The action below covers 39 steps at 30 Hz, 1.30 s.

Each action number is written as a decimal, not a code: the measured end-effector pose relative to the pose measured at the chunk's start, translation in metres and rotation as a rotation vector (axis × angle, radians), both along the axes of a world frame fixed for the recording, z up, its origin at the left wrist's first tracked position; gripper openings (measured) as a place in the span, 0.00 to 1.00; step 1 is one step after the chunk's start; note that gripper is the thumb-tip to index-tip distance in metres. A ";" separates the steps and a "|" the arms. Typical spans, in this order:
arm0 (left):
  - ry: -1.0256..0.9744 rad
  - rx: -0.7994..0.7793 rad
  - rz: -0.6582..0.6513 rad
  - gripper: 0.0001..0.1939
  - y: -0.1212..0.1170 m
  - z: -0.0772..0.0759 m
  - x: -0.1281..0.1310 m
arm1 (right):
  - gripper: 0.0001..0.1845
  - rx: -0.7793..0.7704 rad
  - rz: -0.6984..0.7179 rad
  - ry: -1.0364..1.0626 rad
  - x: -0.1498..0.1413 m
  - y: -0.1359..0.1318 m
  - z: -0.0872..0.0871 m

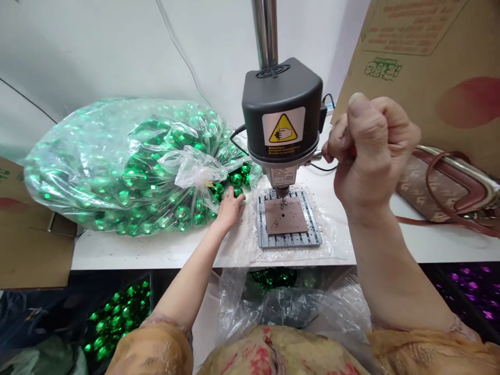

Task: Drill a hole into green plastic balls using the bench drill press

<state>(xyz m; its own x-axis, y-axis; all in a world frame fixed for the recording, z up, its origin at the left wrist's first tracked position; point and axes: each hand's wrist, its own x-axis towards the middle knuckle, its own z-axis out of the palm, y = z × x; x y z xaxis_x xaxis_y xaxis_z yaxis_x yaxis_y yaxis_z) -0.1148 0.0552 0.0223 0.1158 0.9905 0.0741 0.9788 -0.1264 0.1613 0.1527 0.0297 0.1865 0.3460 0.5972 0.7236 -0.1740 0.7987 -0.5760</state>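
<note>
My left hand [231,206] rests at the table beside loose shiny green faceted balls [236,179], with thumb and fingers apart. These balls lie by the tied neck of a clear plastic bag [78,140] full of similar ones. My right hand [369,143] is closed at the side of a black benchtop drill press [282,117], wrapped round the end of its feed lever [317,155]. Under the chuck, a square brown board [297,221] with a small dark hole lies on the slotted metal base [265,242]. Dark shavings are scattered over both.
A cardboard box [414,67] and a brown handbag [429,182] stand at right; another carton [31,245] is at left. Below the table edge are green balls [121,312], purple balls [474,286] and a clear plastic sheet [297,307]. Cords run behind the press.
</note>
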 end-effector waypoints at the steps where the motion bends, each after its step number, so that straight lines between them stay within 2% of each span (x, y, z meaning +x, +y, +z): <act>1: -0.034 0.002 0.031 0.15 0.004 0.000 -0.001 | 0.24 0.009 0.015 0.010 0.000 0.001 0.000; 5: -0.127 0.013 0.196 0.21 0.021 0.005 -0.003 | 0.26 0.024 0.038 0.013 -0.001 0.003 -0.001; 10: 0.017 -0.001 0.333 0.30 0.024 0.009 0.004 | 0.25 -0.011 0.069 0.007 -0.002 -0.001 0.001; 12: 0.064 0.020 0.348 0.30 0.020 0.011 0.006 | 0.25 -0.035 0.076 -0.006 -0.001 -0.003 0.001; 14: 0.054 0.097 0.280 0.29 0.014 0.013 0.007 | 0.25 -0.051 0.074 -0.017 0.000 -0.004 0.002; 16: -0.081 0.211 0.170 0.28 0.005 0.017 0.008 | 0.26 -0.063 0.069 -0.019 0.000 -0.004 0.001; 19: -0.528 0.271 0.053 0.28 -0.013 0.021 0.015 | 0.26 -0.063 0.055 -0.012 -0.001 -0.004 -0.001; 22: -1.015 0.124 0.000 0.28 -0.032 0.019 0.030 | 0.26 -0.053 0.043 -0.012 -0.002 -0.003 -0.002; 24: -1.215 0.025 0.007 0.29 -0.041 0.015 0.040 | 0.26 -0.038 0.036 -0.017 -0.002 -0.003 -0.002; 28: -1.485 -0.069 0.115 0.26 -0.048 0.012 0.051 | 0.26 -0.047 0.026 -0.033 -0.001 -0.003 -0.002; 30: -1.617 -0.133 0.121 0.24 -0.049 0.013 0.053 | 0.26 -0.049 0.025 -0.026 -0.001 -0.003 -0.002; 32: -1.619 -0.198 0.089 0.20 -0.051 0.012 0.056 | 0.26 -0.035 0.035 -0.004 -0.001 -0.003 -0.002; 33: -1.543 -0.195 0.076 0.16 -0.052 0.011 0.058 | 0.25 -0.027 0.041 0.009 -0.001 -0.003 -0.002; 35: -1.290 -0.032 0.122 0.09 -0.055 0.009 0.061 | 0.25 -0.023 0.044 0.017 -0.002 -0.003 -0.002; 37: -1.044 0.321 0.285 0.10 -0.058 0.007 0.059 | 0.25 -0.015 0.034 0.013 -0.002 -0.003 -0.003; 39: -0.925 0.662 0.461 0.12 -0.059 0.010 0.051 | 0.25 -0.007 0.026 0.008 -0.002 -0.002 -0.003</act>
